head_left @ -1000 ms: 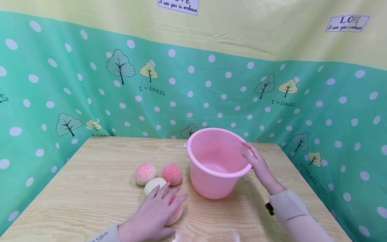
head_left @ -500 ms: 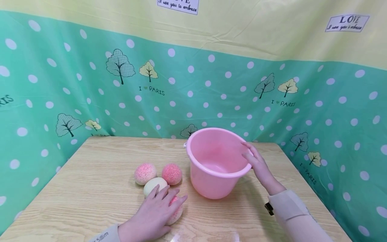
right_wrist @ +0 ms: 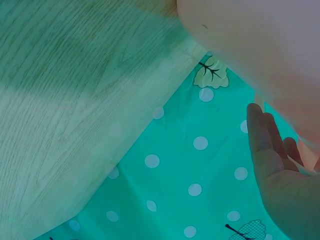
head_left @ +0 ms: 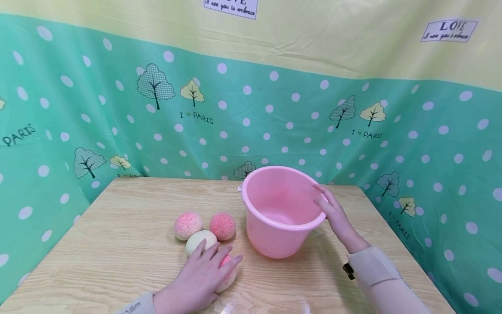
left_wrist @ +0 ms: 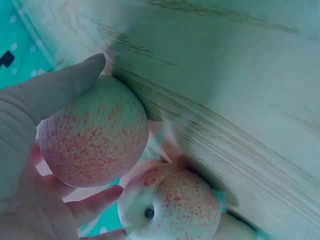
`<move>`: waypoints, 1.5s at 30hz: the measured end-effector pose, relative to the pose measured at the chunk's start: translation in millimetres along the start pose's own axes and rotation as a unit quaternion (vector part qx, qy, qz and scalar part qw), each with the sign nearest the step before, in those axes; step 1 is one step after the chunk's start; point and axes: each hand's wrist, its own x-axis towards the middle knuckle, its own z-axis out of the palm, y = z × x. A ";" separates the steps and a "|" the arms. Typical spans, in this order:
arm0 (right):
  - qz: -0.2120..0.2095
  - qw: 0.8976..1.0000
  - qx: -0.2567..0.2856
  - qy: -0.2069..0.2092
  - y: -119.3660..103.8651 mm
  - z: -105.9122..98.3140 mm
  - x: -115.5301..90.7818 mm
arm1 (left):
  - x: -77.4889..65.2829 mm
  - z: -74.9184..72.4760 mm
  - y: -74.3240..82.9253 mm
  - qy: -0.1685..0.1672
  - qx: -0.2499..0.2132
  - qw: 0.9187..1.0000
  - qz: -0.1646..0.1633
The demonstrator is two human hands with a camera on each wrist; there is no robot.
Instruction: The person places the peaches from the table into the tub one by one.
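Two bare hands at a wooden table [head_left: 117, 244], seen from where I stood. The left hand [head_left: 196, 279] grasped the near peach [left_wrist: 97, 137], its thumb curled over one side and its fingers spread about the other; the opposed digits presumably kept a rounded body from rolling. The peach lay nearest the person, left of the bucket [head_left: 274, 242] and outside it. From above, the same hand's fingertips reached over the pale peach [head_left: 197, 241] just beyond; whether they pressed on it I could not tell. A speckled peach [head_left: 188, 226] and a deep-pink peach [head_left: 222, 226] lay behind, the four forming a close cluster, which probably kept all within reach of one hand.

The right hand [head_left: 338, 216] gripped the bucket's right rim, with digits showing inside the mouth and others along the outer wall; a hold at the rim likely steadied so light a vessel and left its mouth unobstructed. The bucket stood just right of the cluster, between the hands, its interior bare. A dotted cloth [head_left: 245, 109] hung behind the table.
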 end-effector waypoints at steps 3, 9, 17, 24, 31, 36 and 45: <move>-0.001 1.000 0.001 0.000 -0.7 0.4 -0.4 | -0.3 0.7 0.4 0.004 0.001 1.000 -0.001; 0.003 1.000 -0.006 0.002 -0.2 1.1 -0.3 | -0.9 2.5 1.5 0.026 0.004 1.000 0.001; 0.001 1.000 -0.007 0.004 -0.4 0.9 -0.5 | -1.3 3.8 2.4 0.045 0.006 0.999 0.001; 0.004 1.000 -0.005 0.005 -0.3 0.5 -0.5 | -1.6 5.3 3.3 0.060 0.008 0.998 0.001; 0.005 1.000 -0.004 0.005 -0.7 0.2 -0.2 | -2.1 6.8 3.0 0.066 0.010 0.998 0.005; 0.006 1.000 -0.006 0.007 -1.2 0.6 0.0 | -2.5 6.3 3.2 0.065 0.014 0.998 0.004; 0.008 1.000 -0.008 0.007 -1.4 0.4 0.0 | -2.5 4.4 2.5 0.061 0.009 0.998 0.004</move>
